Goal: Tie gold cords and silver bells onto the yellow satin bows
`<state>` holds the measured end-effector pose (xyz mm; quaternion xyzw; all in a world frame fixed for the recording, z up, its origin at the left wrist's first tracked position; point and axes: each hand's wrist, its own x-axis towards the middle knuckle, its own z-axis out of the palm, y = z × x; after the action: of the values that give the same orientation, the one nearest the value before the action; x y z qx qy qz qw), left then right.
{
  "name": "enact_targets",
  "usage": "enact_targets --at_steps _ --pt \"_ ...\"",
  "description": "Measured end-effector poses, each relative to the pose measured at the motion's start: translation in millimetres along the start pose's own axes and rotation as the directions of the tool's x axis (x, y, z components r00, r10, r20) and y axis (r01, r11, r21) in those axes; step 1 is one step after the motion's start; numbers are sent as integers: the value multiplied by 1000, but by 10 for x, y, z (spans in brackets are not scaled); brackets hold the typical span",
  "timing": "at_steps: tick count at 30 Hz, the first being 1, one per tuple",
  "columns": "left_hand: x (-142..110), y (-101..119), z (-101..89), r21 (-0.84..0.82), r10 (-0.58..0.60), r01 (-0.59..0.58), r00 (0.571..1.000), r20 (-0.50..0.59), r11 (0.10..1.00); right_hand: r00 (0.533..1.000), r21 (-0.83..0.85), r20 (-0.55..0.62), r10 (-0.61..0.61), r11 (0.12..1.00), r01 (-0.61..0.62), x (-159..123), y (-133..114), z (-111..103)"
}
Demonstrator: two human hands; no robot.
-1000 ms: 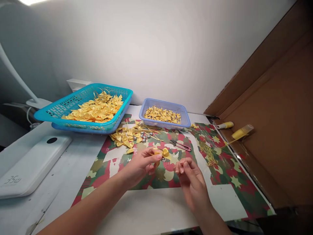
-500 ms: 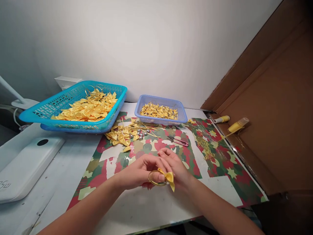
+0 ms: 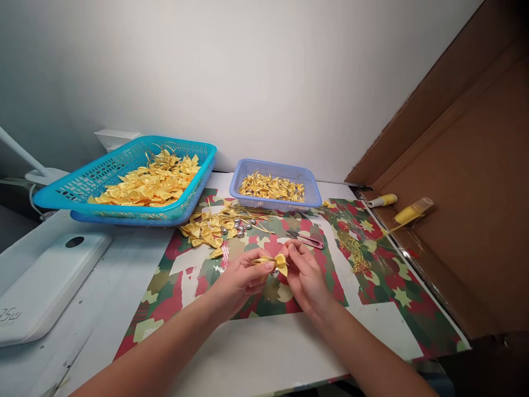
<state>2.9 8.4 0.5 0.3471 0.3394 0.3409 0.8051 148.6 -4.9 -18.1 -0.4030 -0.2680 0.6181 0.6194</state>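
Note:
A yellow ribbon bow (image 3: 282,264) with a looped gold cord (image 3: 261,260) is pinched between the thumb and fingers of my left hand (image 3: 243,277). Something small and silvery shows just under the bow. Close to the bow's right side, my right hand (image 3: 306,274) has thumb and forefinger pressed together. Whatever lies between those fingertips is too small to make out. Beyond my hands lie a pile of yellow bows (image 3: 204,231), several silver bells (image 3: 240,227), lengths of gold cord (image 3: 252,212) and pink-handled thread snips (image 3: 308,240).
A turquoise basket (image 3: 61,205) of yellow bows stands at the left, and a smaller lilac basket (image 3: 316,199) at the back. Tangled gold thread (image 3: 356,253) and two thread spools (image 3: 413,212) lie right, beside a brown cardboard wall (image 3: 463,182). A white device (image 3: 45,289) sits left.
Both hands have moved up and away from me. The bow has turned upward with the left hand, and my right hand has drawn apart from the left into a pinch.

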Motion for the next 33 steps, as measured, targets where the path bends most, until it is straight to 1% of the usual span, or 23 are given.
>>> enact_targets --at_steps 2,3,4,6,7,8,10,11,12,13,14,15,19,23,26,33 --pt "3 -25 36 -74 -1 -2 999 -45 997 991 -147 4 -134 980 133 -50 -9 -23" --pt "-2 -38 57 -105 0 -7 998 -60 995 977 -237 11 -211 949 207 -80 -10 -34" --pt "-9 -52 79 -129 0 -10 997 -73 992 957 -330 21 -290 902 280 -112 -10 -44" --pt "-28 -79 121 -158 3 -20 994 -108 987 898 -495 55 -437 769 405 -176 -13 -57" --pt "-38 -92 138 -160 4 -25 992 -130 987 854 -554 92 -512 686 471 -205 -18 -60" --pt "-47 -103 152 -156 9 -33 988 -155 987 800 -596 151 -580 593 542 -230 -25 -60" --pt "-60 -119 168 -128 26 -54 977 -212 990 668 -622 322 -671 382 683 -265 -47 -51" --pt "-64 -125 171 -107 37 -65 970 -240 992 604 -615 407 -685 283 736 -274 -60 -42" --pt "-66 -130 170 -85 50 -75 963 -265 994 553 -608 474 -685 200 769 -277 -73 -32" --pt "-66 -133 166 -65 64 -86 956 -286 994 527 -611 515 -676 141 779 -275 -84 -23" --pt "-66 -137 160 -50 77 -96 950 -301 994 518 -626 533 -669 100 773 -267 -93 -16" --pt "-64 -140 153 -42 87 -106 946 -311 994 521 -647 535 -665 74 759 -256 -99 -14" --pt "-53 -152 116 -51 114 -137 941 -317 989 554 -704 520 -650 41 709 -200 -113 -46" --pt "-42 -158 88 -28 130 -146 941 -311 989 581 -702 547 -603 47 710 -184 -140 -72" --pt "-35 -161 82 19 142 -143 939 -314 989 588 -699 560 -584 48 713 -192 -163 -56" --pt "-34 -171 92 42 158 -153 935 -317 987 622 -716 532 -574 87 692 -203 -166 -40"
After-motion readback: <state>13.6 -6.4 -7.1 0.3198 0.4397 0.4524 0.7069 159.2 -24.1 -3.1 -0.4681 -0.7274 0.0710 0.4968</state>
